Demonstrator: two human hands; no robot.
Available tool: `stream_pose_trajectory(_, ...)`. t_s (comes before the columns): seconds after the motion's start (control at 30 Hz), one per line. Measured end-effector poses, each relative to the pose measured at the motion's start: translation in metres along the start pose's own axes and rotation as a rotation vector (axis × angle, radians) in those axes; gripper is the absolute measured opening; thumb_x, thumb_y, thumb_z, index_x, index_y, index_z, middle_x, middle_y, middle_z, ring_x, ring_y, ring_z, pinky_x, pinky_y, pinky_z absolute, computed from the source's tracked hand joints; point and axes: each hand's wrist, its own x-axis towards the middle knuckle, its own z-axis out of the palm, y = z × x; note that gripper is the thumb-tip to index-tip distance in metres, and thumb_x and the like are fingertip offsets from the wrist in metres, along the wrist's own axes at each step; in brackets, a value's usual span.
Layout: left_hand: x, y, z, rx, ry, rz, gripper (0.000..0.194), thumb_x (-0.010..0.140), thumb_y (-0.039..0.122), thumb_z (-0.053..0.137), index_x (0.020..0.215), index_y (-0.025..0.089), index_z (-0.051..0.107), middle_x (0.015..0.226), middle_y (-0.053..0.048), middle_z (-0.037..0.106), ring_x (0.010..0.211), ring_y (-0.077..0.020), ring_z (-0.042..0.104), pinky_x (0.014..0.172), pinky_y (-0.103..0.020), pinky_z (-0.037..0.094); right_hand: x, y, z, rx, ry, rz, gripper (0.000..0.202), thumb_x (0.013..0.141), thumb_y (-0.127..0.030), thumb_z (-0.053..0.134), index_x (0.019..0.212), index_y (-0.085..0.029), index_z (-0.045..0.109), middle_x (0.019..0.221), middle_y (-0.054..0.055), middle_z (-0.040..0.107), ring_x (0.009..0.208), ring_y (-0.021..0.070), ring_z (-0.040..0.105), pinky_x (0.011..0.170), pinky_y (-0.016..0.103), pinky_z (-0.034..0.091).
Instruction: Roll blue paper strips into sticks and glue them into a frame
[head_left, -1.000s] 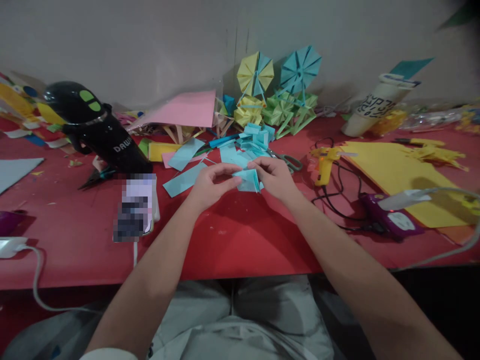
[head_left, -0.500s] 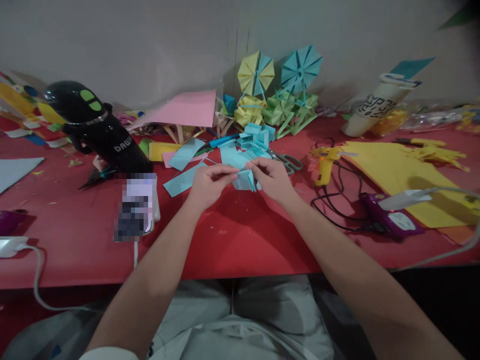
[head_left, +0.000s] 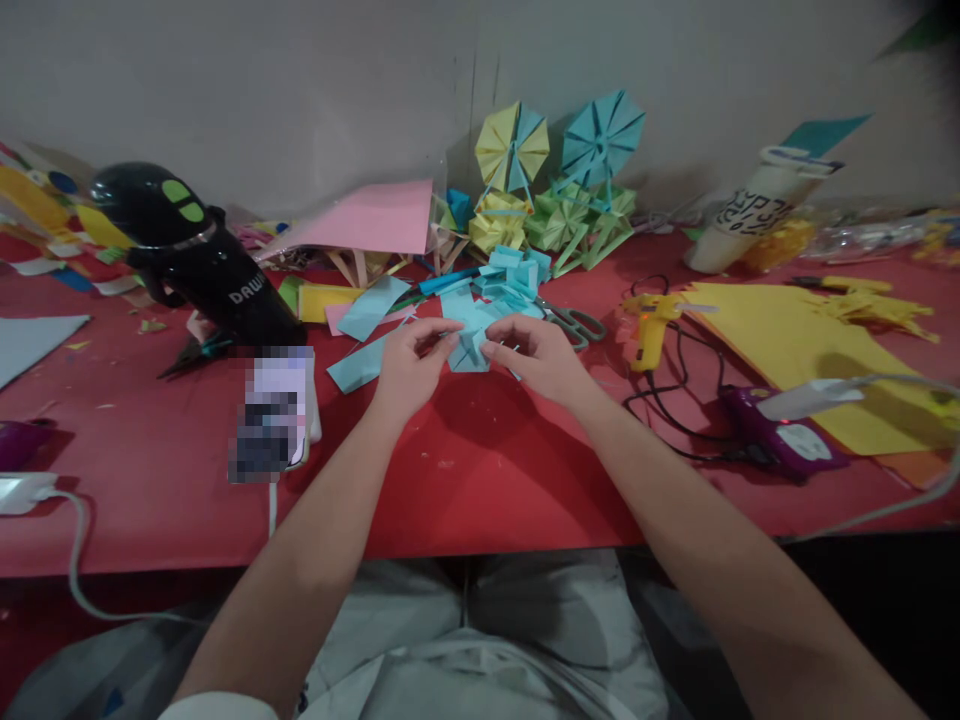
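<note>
A small folded piece of blue paper (head_left: 469, 352) is held between my two hands above the red table. My left hand (head_left: 417, 362) pinches its left side between thumb and fingers. From the other side, my right hand (head_left: 538, 356) grips the right edge the same way. Creases and a raised flap show on the paper; part of it is covered by my fingertips. Just behind lies a heap of folded blue paper pieces (head_left: 514, 272). Blue paper strips (head_left: 360, 368) lie left of my left hand, and grey-handled scissors (head_left: 576, 325) are behind my right hand.
A black bottle (head_left: 217, 275) and a phone (head_left: 274, 415) stand at left. To the right are a yellow glue gun (head_left: 651, 335) with its cable, a purple power strip (head_left: 784, 435), yellow paper sheets (head_left: 810, 360) and a cup (head_left: 757, 210). Folded paper wheels (head_left: 602, 140) lean at the back.
The blue paper has shifted slightly left and been turned, so its creased face now shows. My fingers have changed their hold on it, and the right hand has moved a little left.
</note>
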Motion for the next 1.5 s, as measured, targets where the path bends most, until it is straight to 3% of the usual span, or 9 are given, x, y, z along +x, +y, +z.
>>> stream_pose_trajectory(0.47,-0.002,0.001,0.001,0.057,-0.059,-0.002,0.015,0.082,0.035,0.069,0.085,0.021,0.073,0.087,-0.005,0.075,0.081,-0.0185,0.068,0.075,-0.031,0.054,-0.007,-0.007,0.007,-0.157,0.046,-0.1,0.02,0.087,-0.04,0.064,0.079,-0.022,0.062,0.077,0.002,0.066,0.07,0.0152,0.059,0.066,0.03,0.049)
stream_pose_trajectory(0.73,-0.003,0.004,0.001,0.14,-0.09,0.046,0.01,0.084,0.027,0.063,0.082,0.02,0.07,0.088,-0.005,0.072,0.083,-0.0182,0.064,0.072,-0.029,0.049,-0.007,-0.003,0.007,-0.093,0.04,-0.046,0.024,0.086,-0.044,0.068,0.098,-0.023,0.066,0.086,0.004,0.073,0.077,0.0183,0.068,0.071,0.033,0.053)
stream_pose_trajectory(0.93,-0.005,0.007,0.003,0.176,-0.056,0.115,0.006,0.085,0.024,0.064,0.084,0.021,0.069,0.093,-0.005,0.07,0.087,-0.0186,0.063,0.076,-0.03,0.051,-0.007,-0.009,0.007,-0.148,0.027,-0.104,0.018,0.09,-0.039,0.063,0.087,-0.023,0.069,0.084,0.004,0.072,0.077,0.0178,0.064,0.072,0.033,0.053)
stream_pose_trajectory(1.17,-0.002,0.005,0.001,0.132,-0.035,0.081,0.009,0.081,0.028,0.07,0.085,0.021,0.067,0.092,-0.004,0.069,0.081,-0.016,0.062,0.076,-0.029,0.052,-0.004,-0.01,0.004,-0.152,0.028,-0.108,0.02,0.092,-0.041,0.061,0.084,-0.022,0.064,0.084,0.004,0.068,0.077,0.0174,0.06,0.072,0.033,0.051)
stream_pose_trajectory(1.5,-0.005,0.003,0.004,0.155,-0.114,0.114,0.008,0.086,0.02,0.061,0.089,0.02,0.068,0.098,-0.005,0.068,0.086,-0.016,0.064,0.074,-0.027,0.051,-0.005,-0.001,0.007,-0.107,0.076,-0.131,0.024,0.087,-0.044,0.068,0.101,-0.024,0.069,0.091,0.004,0.071,0.084,0.0197,0.067,0.082,0.038,0.056)
